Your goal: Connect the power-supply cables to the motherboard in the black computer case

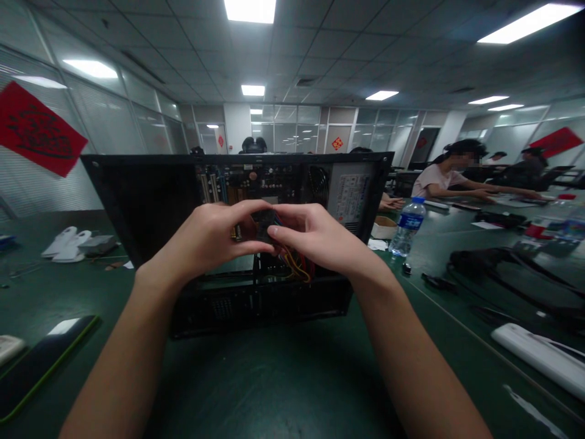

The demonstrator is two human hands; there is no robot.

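An open black computer case point(237, 160) stands in front of me with its inside facing me. My left hand point(212, 228) reaches into it, thumb and fingers curved around the left side of a small dark block-shaped part point(264, 224). From the right, my right hand point(315, 235) pinches the same part between thumb and forefinger. I cannot make out its exact kind. Red, yellow and black wires point(295, 265) hang below my right fingers. Behind the hands are a motherboard point(269, 177), a round fan grille point(319, 183) and a silver power supply point(350, 195).
A water bottle point(408, 227) stands right of the case, near a small open box point(384, 228). Black cables point(503, 268) and a white power strip point(542, 356) lie on the right. A phone point(43, 363) lies at left. Another person point(450, 174) sits at the far right.
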